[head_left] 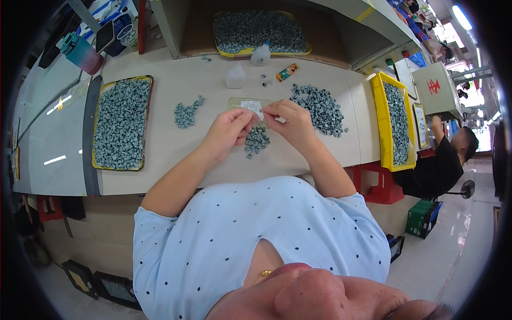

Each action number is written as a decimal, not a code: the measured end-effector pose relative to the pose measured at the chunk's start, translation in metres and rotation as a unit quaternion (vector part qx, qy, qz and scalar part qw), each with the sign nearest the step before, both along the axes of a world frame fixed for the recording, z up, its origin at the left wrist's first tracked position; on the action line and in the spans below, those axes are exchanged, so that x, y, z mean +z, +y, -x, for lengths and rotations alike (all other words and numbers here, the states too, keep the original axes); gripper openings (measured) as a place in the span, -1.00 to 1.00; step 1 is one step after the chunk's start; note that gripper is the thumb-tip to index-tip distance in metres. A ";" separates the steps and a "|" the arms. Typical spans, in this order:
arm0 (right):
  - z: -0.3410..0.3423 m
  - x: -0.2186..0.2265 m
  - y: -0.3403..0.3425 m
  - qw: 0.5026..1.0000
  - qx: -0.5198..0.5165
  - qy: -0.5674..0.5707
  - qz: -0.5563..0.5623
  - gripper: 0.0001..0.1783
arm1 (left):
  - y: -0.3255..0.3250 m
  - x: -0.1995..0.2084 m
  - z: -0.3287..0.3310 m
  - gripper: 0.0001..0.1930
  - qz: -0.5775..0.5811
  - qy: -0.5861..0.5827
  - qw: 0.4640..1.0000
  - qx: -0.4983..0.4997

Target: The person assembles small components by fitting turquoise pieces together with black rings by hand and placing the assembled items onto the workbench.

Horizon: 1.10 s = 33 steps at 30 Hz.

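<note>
- My left hand [230,130] and right hand [290,124] meet over the table [176,90], each grip pinched on a small white piece [252,106].
- Just below them lies a little heap of grey parts [257,140], which I judge done.
- The bigger grey pile [319,108] at my right suggests much is left.
- Yellow trays [121,122] hold more.

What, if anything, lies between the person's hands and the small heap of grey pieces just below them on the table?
Nothing visible does. The left hand and right hand meet over a small pale piece, and the small heap of grey pieces sits directly beneath them on bare table, with no object between.
</note>
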State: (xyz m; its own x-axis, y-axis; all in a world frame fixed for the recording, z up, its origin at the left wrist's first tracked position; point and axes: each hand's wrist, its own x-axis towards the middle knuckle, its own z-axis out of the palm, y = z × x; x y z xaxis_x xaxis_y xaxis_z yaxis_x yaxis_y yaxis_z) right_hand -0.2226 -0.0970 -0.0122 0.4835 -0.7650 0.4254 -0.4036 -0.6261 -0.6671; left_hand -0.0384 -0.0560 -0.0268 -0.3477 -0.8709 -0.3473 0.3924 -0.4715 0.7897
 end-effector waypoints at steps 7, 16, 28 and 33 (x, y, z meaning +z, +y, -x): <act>0.003 -0.025 -0.016 0.989 -0.012 0.062 0.134 -0.80 | -0.012 0.004 -0.014 -0.82 -0.052 0.081 0.993 0.068; -0.006 -0.032 -0.021 0.972 0.031 0.108 0.206 -0.65 | -0.015 0.003 -0.018 -0.88 -0.074 0.072 0.985 0.138; -0.007 -0.031 -0.025 0.966 0.049 0.145 0.210 -0.62 | -0.022 -0.002 -0.024 -0.78 -0.059 0.081 0.987 0.125; -0.009 -0.033 -0.029 0.964 0.048 0.132 0.224 -0.67 | -0.024 -0.005 -0.024 -0.77 -0.055 0.082 0.987 0.129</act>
State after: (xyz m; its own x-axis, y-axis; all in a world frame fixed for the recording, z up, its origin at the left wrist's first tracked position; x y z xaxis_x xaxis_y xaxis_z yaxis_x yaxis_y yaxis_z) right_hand -0.2138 -0.1259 -0.0454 0.6798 -0.4785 0.5558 -0.4472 -0.8711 -0.2030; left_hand -0.0146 -0.0803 -0.0321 -0.1780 -0.8980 -0.4025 0.6286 -0.4184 0.6556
